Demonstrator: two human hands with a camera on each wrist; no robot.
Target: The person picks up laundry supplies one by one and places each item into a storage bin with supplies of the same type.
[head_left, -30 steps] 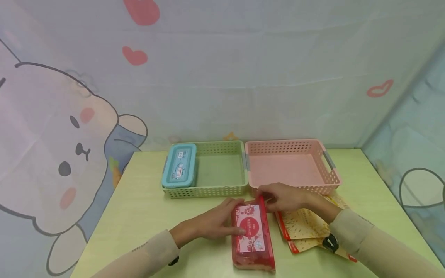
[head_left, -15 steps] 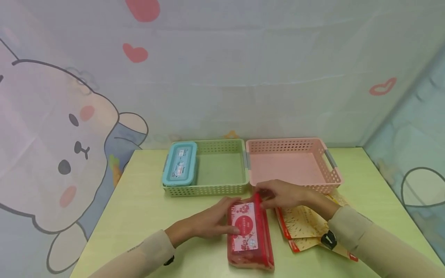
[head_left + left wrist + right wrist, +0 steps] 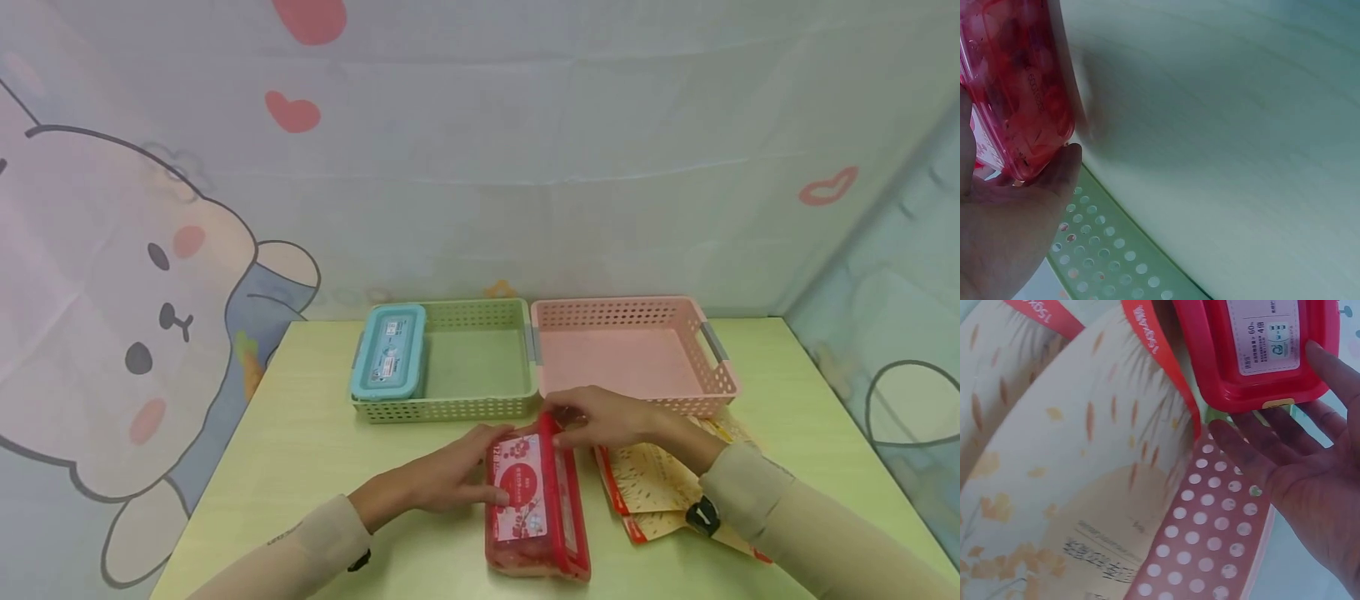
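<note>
A see-through red plastic box [image 3: 517, 492] with a red lid [image 3: 1207, 356] stands tilted on the table, a pink berry label [image 3: 520, 487] on its upper left face. My left hand [image 3: 431, 477] grips the left side, thumb on the label and fingers round the far end. In the left wrist view that hand [image 3: 1016, 219] holds the corner of the box. At the lid's far end is my right hand [image 3: 603, 417]; in the right wrist view its thumb touches the lid's face while the other fingers lie along the end edge. Part of the contents shows red through the plastic.
Behind stand a green basket [image 3: 476, 358] holding a blue-lidded box [image 3: 388, 350] and a pink basket [image 3: 611, 362]. Yellow-and-red flat packets [image 3: 648, 483] lie under the right forearm. A patterned cloth [image 3: 465, 150] hangs at the table's back.
The red box has shifted a little left and turned in my hands, so more of its lid faces up. Both hands have moved slightly left with it.
</note>
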